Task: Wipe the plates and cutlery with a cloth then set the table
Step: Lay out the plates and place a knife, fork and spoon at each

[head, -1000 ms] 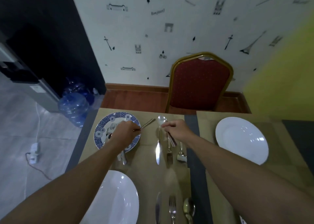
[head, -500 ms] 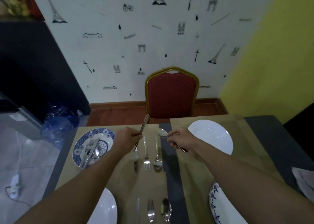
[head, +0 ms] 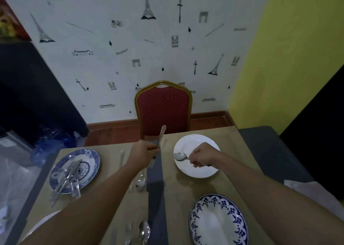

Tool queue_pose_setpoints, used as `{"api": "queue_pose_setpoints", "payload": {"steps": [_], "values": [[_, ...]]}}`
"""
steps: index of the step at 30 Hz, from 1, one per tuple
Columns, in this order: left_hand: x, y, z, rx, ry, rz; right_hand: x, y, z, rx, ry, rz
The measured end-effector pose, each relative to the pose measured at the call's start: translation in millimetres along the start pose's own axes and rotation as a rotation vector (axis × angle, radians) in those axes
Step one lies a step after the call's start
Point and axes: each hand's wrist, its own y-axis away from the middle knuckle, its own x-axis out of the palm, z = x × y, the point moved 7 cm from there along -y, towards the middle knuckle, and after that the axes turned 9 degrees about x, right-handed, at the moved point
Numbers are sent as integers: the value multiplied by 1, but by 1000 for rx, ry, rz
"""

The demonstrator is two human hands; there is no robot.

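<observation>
My left hand (head: 143, 152) is closed on a fork (head: 162, 134); its handle points up and away and the tines show below my fist. My right hand (head: 202, 156) grips a spoon (head: 179, 156) by the handle, with the bowl hovering over the left part of the far white plate (head: 197, 140). A blue patterned plate (head: 91, 158) at far left carries several loose pieces of cutlery (head: 68, 179). A knife (head: 122, 158) and a spoon (head: 140, 183) lie on the table under my left forearm.
A blue-rimmed plate (head: 219, 221) sits near right and a white plate (head: 41, 225) near left, with a fork (head: 128, 230) and spoon (head: 144, 230) between them. A pale cloth (head: 314, 191) lies at the right edge. A red chair (head: 163, 109) stands behind the table.
Both hands have moved right, away from the laid cutlery in the middle. The spoon in my right hand now hangs over the white plate. The view has swung right.
</observation>
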Motion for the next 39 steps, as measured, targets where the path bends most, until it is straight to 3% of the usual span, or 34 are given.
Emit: {"api": "queue_pose_setpoints", "payload": {"steps": [18,31,36,39], "values": [[128,-34,-112,0,106,-3,-138,4,-110,-14,-284,-281],[212,-68,-141,-150,214,17,-169,-41,-196,152,-1073,-212],[254,-85,-141,-187,254,43,-183,-69,-229,191,-1004,-243],[282,-95,-144,-196,256,81,-189,-90,-244,232,-824,-206]]}}
